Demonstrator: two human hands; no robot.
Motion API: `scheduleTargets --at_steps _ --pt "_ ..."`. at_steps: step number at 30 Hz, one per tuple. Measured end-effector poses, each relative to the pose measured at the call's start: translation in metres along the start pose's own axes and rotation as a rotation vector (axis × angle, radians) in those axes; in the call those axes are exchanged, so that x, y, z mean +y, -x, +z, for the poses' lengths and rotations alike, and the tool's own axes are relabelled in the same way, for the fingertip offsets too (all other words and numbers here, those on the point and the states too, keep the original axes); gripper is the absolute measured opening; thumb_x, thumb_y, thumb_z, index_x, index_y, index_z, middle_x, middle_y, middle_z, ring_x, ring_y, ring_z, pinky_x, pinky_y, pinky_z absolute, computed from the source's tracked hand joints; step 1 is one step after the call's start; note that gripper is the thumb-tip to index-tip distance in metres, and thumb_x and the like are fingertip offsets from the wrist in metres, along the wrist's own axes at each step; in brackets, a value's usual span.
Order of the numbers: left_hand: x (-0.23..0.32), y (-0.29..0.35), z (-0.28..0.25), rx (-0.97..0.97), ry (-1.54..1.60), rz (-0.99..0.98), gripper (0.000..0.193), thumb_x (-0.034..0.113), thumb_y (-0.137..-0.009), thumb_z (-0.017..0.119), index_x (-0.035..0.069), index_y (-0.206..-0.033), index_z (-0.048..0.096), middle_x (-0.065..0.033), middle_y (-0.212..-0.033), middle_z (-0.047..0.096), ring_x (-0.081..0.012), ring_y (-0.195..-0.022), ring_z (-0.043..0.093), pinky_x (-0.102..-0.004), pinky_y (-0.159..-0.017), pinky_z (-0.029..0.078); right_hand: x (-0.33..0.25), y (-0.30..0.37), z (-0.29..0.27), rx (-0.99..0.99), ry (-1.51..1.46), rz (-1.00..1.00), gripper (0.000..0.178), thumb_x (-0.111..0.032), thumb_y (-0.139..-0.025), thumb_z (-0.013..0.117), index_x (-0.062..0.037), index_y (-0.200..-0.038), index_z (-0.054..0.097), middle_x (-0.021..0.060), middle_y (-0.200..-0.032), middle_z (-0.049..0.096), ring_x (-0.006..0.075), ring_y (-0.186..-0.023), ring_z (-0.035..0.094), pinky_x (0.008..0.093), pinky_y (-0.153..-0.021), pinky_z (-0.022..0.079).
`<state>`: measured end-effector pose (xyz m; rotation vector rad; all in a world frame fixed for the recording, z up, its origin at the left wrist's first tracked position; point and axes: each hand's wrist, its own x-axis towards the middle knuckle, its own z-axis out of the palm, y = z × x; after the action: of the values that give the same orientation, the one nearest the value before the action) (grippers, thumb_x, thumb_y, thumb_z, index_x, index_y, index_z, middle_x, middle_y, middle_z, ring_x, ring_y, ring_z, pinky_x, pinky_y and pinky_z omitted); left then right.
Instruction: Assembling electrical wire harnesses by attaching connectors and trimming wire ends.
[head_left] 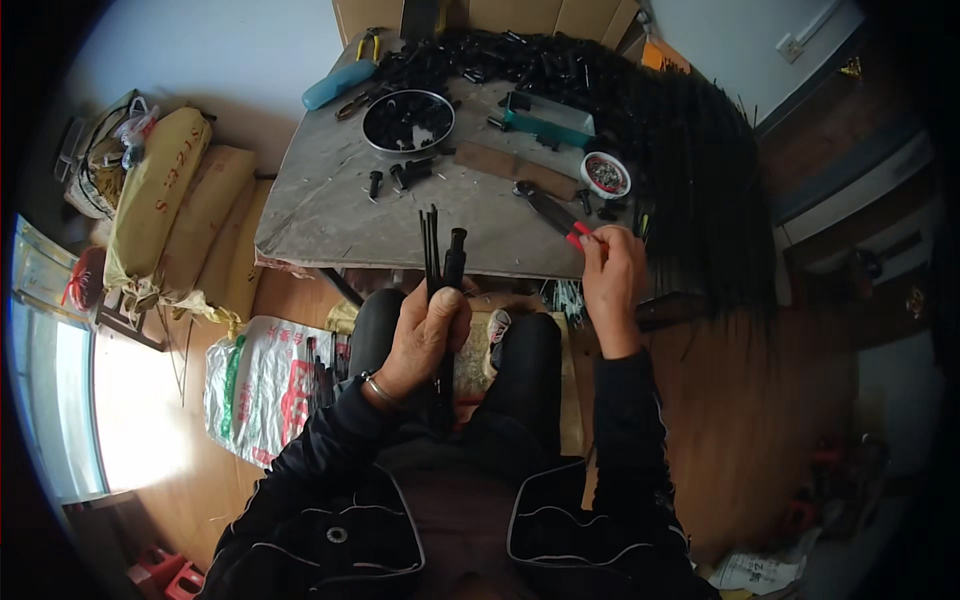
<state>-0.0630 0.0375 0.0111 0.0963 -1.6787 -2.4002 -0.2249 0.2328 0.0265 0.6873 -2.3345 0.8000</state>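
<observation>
In my left hand, above my lap, fingers are wrapped round several thin black rods and a thicker black cylindrical piece with a ringed top, all held upright. Their lower ends are mostly hidden by my hand and dark clothing. My right hand is at the table's front edge with its fingers pinched at the red handle ends of a pair of pliers. The pliers' dark jaws point to the far left, over a flat brown strip.
The grey table carries a round pan of small black parts, a teal box, and a white bowl of small metal bits. Black parts pile up behind; long black strands hang off the right side. Yellow sacks stand left.
</observation>
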Motion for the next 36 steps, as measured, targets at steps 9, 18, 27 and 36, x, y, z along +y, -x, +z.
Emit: scheduleTargets --at_steps 9,18,27,36 --pt "0.012 -0.001 -0.005 -0.055 -0.135 -0.039 0.042 0.041 -0.103 0.035 0.005 -0.084 0.049 -0.0006 -0.064 0.049 -0.0095 -0.054 0.048 -0.0248 -0.050 0.041 0.012 -0.011 0.007 -0.303 0.413 -0.187 0.022 -0.027 -0.080 0.069 -0.0091 -0.083 0.058 0.0089 -0.094 0.059 0.0292 -0.095 0.052 0.0425 -0.081 0.036" --pt "0.002 0.000 -0.004 0.158 -0.049 0.037 0.042 0.041 -0.101 0.044 0.003 -0.086 0.052 0.0029 -0.062 0.045 -0.0051 -0.053 0.039 -0.0219 -0.048 0.033 -0.037 0.002 -0.062 -0.674 -1.095 0.739 0.025 -0.027 -0.095 0.053 -0.0022 -0.093 0.057 0.0103 -0.071 0.058 0.0210 -0.058 0.058 0.0345 -0.055 0.049" --pt "0.002 0.002 0.005 0.110 -0.077 0.017 0.043 0.043 -0.101 0.041 0.004 -0.086 0.051 0.0038 -0.065 0.044 -0.0044 -0.058 0.039 -0.0218 -0.050 0.033 -0.082 0.078 -0.100 -1.101 -1.635 1.029 0.013 -0.004 -0.087 0.051 -0.0060 -0.094 0.040 0.0217 -0.093 0.060 0.0239 -0.065 0.064 0.0365 -0.059 0.056" --pt "0.005 0.007 0.021 0.049 -0.130 0.061 0.048 0.051 -0.099 0.040 0.005 -0.095 0.052 0.0014 -0.068 0.050 -0.0050 -0.045 0.041 -0.0206 -0.040 0.031 -0.081 0.048 -0.117 -1.363 -1.480 1.143 0.020 -0.007 -0.087 0.054 -0.0084 -0.096 0.036 0.0302 -0.101 0.059 0.0329 -0.073 0.069 0.0406 -0.056 0.058"
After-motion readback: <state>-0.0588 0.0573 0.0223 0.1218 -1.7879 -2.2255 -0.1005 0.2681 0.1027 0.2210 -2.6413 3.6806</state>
